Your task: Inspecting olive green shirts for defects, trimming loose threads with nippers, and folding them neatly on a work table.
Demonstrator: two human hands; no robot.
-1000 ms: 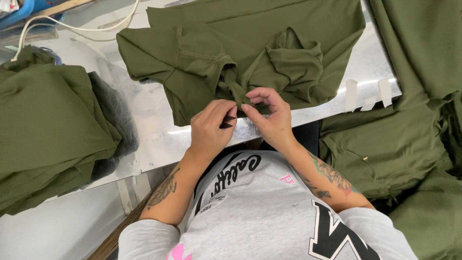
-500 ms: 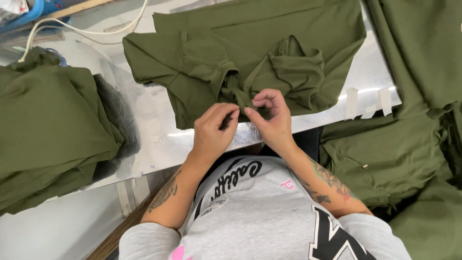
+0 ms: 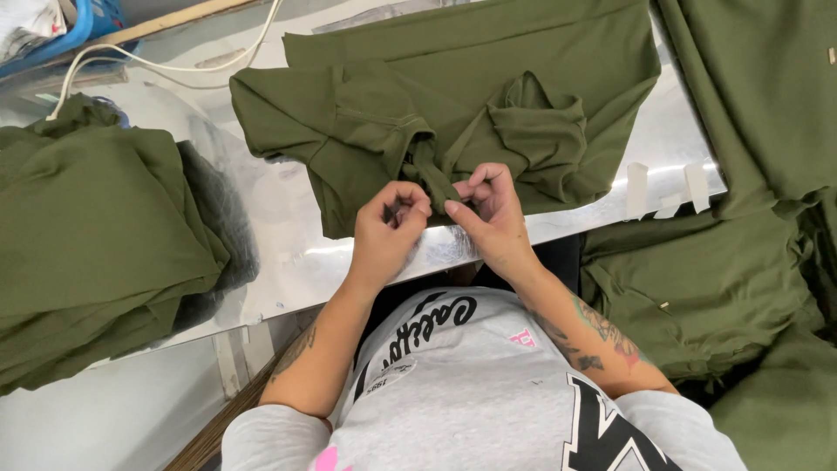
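Pinching a narrow strip of an olive shirt (image 3: 453, 96), both hands meet at the near edge of the counter (image 3: 288, 235). The left hand (image 3: 388, 231) has its fingers (image 3: 410, 202) curled together on the strip; what lies under the curled fingers is hidden. The right hand (image 3: 493, 214) closes thumb and forefinger on the same strip, just beside the left fingers, touching or nearly so. The shirt spreads flat beyond the fingers, its far edge cut off by the frame. A stack (image 3: 87, 244) of olive cloth lies well left of the fingers, partly out of view. More olive cloth (image 3: 697, 288) hangs to their right. Tape strips (image 3: 667, 187) stick to the counter's edge on that side.
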